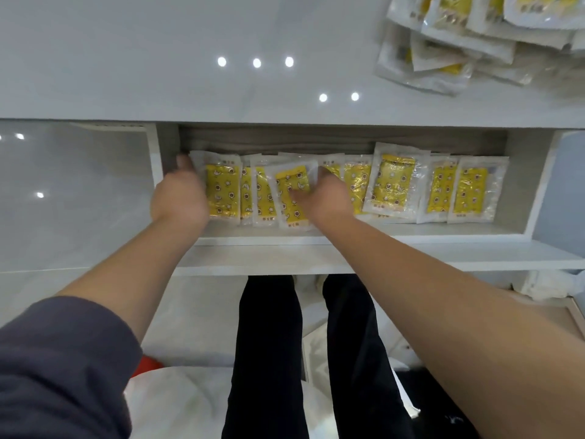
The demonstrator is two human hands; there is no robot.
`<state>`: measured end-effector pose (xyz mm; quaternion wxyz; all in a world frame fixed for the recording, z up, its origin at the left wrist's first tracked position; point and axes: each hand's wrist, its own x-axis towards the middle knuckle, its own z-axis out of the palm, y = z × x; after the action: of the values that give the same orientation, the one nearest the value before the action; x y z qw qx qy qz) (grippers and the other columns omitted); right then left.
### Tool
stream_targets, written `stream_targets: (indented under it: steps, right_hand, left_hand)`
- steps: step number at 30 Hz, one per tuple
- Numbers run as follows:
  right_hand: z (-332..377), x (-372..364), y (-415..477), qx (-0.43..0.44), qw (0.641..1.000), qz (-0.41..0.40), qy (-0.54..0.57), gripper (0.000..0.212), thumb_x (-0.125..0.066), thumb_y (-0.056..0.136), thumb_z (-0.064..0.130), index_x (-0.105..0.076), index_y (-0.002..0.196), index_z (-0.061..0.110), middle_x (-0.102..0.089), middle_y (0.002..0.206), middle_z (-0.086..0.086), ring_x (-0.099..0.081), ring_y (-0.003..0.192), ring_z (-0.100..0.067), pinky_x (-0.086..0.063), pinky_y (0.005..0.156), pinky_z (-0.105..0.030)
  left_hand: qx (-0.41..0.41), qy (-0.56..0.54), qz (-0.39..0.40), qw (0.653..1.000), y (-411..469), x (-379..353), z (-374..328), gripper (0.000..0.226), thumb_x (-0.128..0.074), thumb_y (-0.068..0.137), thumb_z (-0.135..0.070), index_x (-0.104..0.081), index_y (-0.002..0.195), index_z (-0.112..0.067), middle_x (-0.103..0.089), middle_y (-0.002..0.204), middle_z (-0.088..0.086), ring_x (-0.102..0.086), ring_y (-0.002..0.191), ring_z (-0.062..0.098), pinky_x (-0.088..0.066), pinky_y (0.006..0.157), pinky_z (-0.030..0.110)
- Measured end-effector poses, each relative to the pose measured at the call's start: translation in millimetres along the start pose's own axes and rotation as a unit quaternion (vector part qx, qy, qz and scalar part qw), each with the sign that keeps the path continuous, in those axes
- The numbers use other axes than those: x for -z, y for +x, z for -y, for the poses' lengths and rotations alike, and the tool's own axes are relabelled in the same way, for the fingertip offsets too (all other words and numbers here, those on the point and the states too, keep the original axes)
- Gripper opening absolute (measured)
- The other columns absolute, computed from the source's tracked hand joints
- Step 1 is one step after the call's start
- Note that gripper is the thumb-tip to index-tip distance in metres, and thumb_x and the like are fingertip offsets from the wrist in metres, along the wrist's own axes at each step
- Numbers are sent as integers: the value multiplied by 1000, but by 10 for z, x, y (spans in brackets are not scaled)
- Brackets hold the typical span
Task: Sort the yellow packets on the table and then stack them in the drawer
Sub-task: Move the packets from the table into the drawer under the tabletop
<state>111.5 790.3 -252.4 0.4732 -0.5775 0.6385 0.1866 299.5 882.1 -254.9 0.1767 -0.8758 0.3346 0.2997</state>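
Several yellow packets (392,185) in clear wrappers stand in a row inside the open white drawer (348,236). My left hand (180,198) is at the row's left end, fingers stretched out against the leftmost packet (221,191). My right hand (326,198) reaches into the middle of the row. Its thumb lies across a tilted packet (289,185) and its fingers curl over the packets behind it. More packets lie in a loose pile (459,42) at the table's far right.
The glossy white tabletop (190,58) overhangs the back of the drawer. The drawer's front panel (285,258) juts toward my dark-trousered legs (269,343). White bags and something red (148,364) lie on the floor below.
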Motion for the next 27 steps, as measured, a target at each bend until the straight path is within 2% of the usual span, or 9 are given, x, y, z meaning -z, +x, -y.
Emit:
stream_targets:
  steps: [6, 8, 11, 13, 15, 17, 19, 23, 27]
  right_hand:
    - [-241, 233, -21, 18, 999, 17, 37, 14, -59, 94, 22, -48, 88, 18, -48, 68, 7, -47, 60, -8, -34, 42, -14]
    - [-364, 386, -2, 15, 999, 0, 46, 11, -58, 95, 18, -48, 89, 18, -48, 67, 9, -46, 59, -5, -32, 40, -11]
    - [-496, 531, 70, -17, 998, -54, -7, 18, -61, 92, 18, -49, 79, 20, -50, 69, 4, -48, 61, -12, -36, 49, -22]
    - [-523, 584, 63, -42, 994, -90, -48, 12, -64, 88, 23, -55, 94, 17, -58, 87, -3, -56, 75, -19, -44, 61, -27]
    - [-501, 633, -30, -52, 992, -103, -45, 28, -63, 89, 26, -53, 111, 14, -59, 102, -7, -59, 86, -25, -47, 69, -32]
    - [-447, 723, -196, -38, 994, -101, -18, 27, -57, 92, 27, -53, 115, 13, -61, 100, -5, -58, 82, -22, -43, 66, -30]
    - [-393, 865, -388, -12, 993, -114, 16, 19, -52, 95, 26, -55, 110, 15, -61, 87, 1, -55, 71, -15, -39, 59, -27]
    - [-305, 1300, -710, 25, 982, -157, 99, 11, -48, 96, 23, -57, 98, 19, -59, 79, 7, -53, 67, -6, -40, 58, -24]
    - [-284, 1770, -817, 34, 965, -171, 196, 12, -48, 95, 18, -59, 93, 19, -61, 80, 5, -58, 73, -12, -50, 66, -27]
  left_hand:
    - [-40, -22, 46, 998, -14, -88, -79, 36, -47, 91, 1, -38, 126, -4, -61, 99, 23, -59, 85, 39, -44, 62, 40]
    - [-18, -25, 75, 997, 11, -60, -113, 44, -48, 90, 3, -35, 132, -4, -60, 108, 25, -59, 98, 42, -43, 66, 41]
    - [32, 12, 100, 994, 59, -3, -110, 67, -55, 90, 1, -20, 146, -1, -52, 129, 27, -51, 119, 43, -48, 80, 45]
    - [58, 31, 109, 992, 34, 57, -100, 71, -55, 90, -3, -15, 148, 2, -48, 135, 26, -50, 123, 42, -47, 91, 48]
    - [66, 17, 114, 991, -50, 160, -112, 70, -54, 91, -9, -15, 147, 2, -53, 132, 23, -57, 115, 41, -50, 91, 48]
    - [30, 4, 113, 993, -211, 357, -214, 61, -53, 91, -20, -25, 142, -1, -60, 120, 18, -65, 99, 39, -54, 80, 44]
    - [-70, 6, 101, 992, -442, 636, -453, 36, -51, 92, -29, -47, 121, -8, -66, 99, 11, -67, 85, 32, -49, 63, 34]
    - [-214, -155, 60, 963, -954, 1249, -1183, 14, -49, 92, -31, -55, 86, -20, -63, 76, -3, -63, 71, 18, -49, 64, 33]
    - [-197, -347, -43, 916, -1079, 1616, -1917, 14, -56, 90, -26, -55, 102, -19, -58, 96, -4, -57, 86, 15, -51, 75, 34]
